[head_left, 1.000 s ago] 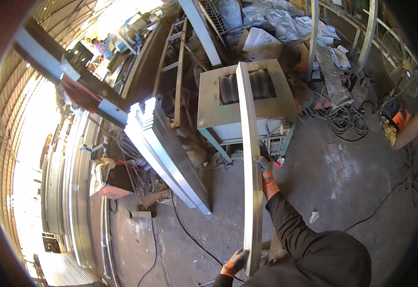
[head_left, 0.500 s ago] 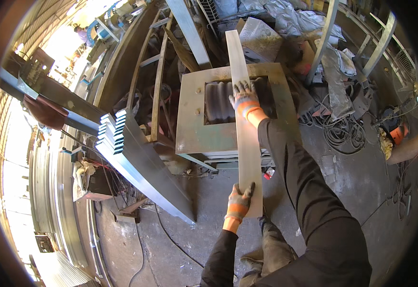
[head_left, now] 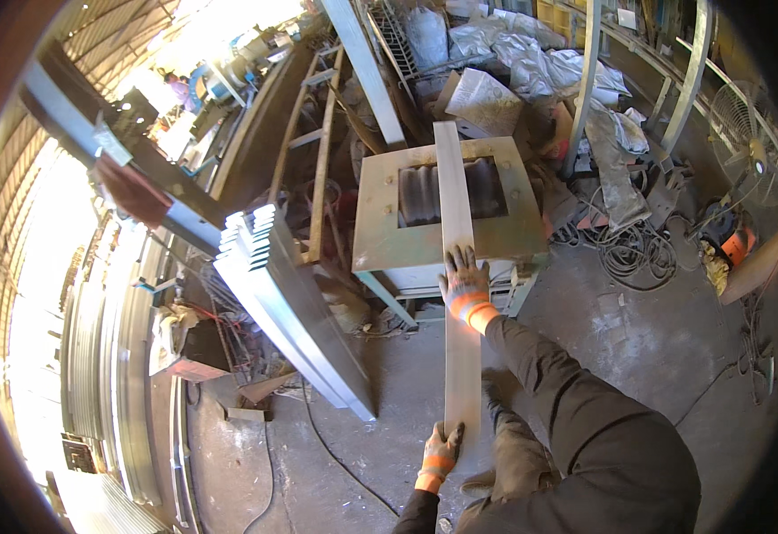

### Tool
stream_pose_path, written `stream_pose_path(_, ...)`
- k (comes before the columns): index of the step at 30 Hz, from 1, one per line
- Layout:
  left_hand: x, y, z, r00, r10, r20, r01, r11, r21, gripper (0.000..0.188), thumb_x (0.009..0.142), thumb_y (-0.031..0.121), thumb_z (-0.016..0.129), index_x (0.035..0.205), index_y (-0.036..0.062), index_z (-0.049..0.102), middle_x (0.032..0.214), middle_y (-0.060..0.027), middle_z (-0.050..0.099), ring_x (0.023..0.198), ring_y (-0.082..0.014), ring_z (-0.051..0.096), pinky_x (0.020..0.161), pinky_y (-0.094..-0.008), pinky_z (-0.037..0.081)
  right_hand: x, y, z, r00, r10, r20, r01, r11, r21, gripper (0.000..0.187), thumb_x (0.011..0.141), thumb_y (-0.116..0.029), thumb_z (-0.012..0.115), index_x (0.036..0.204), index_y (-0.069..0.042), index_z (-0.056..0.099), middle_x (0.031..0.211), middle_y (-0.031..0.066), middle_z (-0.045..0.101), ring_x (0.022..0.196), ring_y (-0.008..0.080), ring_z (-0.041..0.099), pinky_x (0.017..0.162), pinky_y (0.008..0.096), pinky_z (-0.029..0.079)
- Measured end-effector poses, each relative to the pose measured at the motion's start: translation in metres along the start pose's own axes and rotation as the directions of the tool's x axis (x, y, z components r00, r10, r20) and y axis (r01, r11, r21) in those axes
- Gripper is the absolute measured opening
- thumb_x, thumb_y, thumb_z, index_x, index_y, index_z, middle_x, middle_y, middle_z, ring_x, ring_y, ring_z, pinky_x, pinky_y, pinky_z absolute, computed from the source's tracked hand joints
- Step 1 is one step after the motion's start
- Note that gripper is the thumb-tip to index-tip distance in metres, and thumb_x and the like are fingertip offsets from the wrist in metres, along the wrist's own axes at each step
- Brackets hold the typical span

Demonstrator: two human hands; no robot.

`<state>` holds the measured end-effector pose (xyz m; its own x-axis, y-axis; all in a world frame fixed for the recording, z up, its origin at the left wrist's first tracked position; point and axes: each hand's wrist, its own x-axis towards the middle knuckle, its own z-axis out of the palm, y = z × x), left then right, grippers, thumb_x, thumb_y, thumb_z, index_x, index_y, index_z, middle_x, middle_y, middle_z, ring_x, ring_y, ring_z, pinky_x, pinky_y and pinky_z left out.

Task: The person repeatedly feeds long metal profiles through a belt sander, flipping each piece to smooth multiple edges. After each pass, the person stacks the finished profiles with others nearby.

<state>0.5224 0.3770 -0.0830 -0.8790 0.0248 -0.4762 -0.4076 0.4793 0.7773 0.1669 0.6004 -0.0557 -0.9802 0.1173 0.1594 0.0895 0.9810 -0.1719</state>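
A long flat metal bar [head_left: 463, 383] runs away from me, its far part lying over the window of a boxy machine [head_left: 376, 214]. Inside that window sits a dark, ridged roller [head_left: 420, 198]. At the bar's near end my left hand [head_left: 440, 452], in an orange and grey glove, is closed round the left edge. My right hand [head_left: 466, 289], gloved alike, rests on the bar's top face just before the machine, its fingers stretched and spread. The underside of the bar is hidden.
Left of the machine leans a stack of shiny metal profiles [head_left: 295, 311]. Coiled cables [head_left: 634, 258] and a standing fan [head_left: 749, 147] are on the right. A cable [head_left: 336, 458] crosses the floor at the left. Upright posts [head_left: 367, 76] rise behind the machine.
The bar has slid back toward me, its far end now nearer over the machine. Both hands have come nearer with it, the right one from above the window to before the machine.
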Motion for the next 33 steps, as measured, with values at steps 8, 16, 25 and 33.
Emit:
stream_pose_path(8,-0.248,-0.148,-0.061,0.995,-0.083,0.059,0.083,0.997,0.003,0.067,0.106,0.062,0.079,0.143,0.0064,0.07,0.124,-0.0267,0.083,0.123,-0.0447,0.08,0.102,-0.0513,0.062,-0.279,-0.09,-0.021,0.999,-0.011,0.037,0.006,0.988,0.154,0.085,0.111,-0.056,0.058,0.182,-0.012,0.04,0.192,0.0158,0.028,0.178,0.0462,0.02,0.135,0.0774,0.021)
stream_pose_path(16,-0.398,-0.209,-0.129,0.989,-0.099,-0.109,0.127,0.947,0.296,0.07,0.103,0.067,0.079,0.136,0.0056,0.071,0.116,-0.0266,0.084,0.115,-0.0489,0.079,0.099,-0.054,0.062,-0.355,-0.069,0.027,0.526,0.282,0.802,-0.773,-0.236,0.59,0.124,0.09,-0.066,0.093,0.18,-0.003,0.037,0.185,0.0207,0.04,0.17,0.0437,0.038,0.137,0.0509,0.036)
stream_pose_path(25,-0.294,-0.119,-0.201,0.909,-0.012,-0.416,0.031,0.999,0.038,0.114,0.086,0.052,0.101,0.169,-0.0054,0.049,0.165,-0.0294,0.061,0.156,-0.043,0.058,0.13,-0.0493,0.048,-0.37,-0.172,0.014,0.72,-0.233,0.653,-0.691,-0.329,0.644,0.04,0.096,-0.017,0.095,0.131,-0.008,0.078,0.115,0.0042,0.082,0.099,0.0187,0.076,0.085,0.038,0.064)
stream_pose_path(33,-0.016,0.159,-0.297,0.605,0.328,-0.726,-0.095,0.934,0.344,0.145,0.075,0.037,0.11,0.18,-0.0047,0.018,0.147,-0.0278,0.063,0.129,-0.0425,0.07,0.11,-0.0501,0.061,-0.333,-0.284,-0.029,0.728,-0.552,0.407,-0.307,0.268,0.913,0.063,0.093,-0.039,0.098,0.136,-0.006,0.068,0.129,0.0166,0.08,0.116,0.0279,0.078,0.102,0.043,0.063)
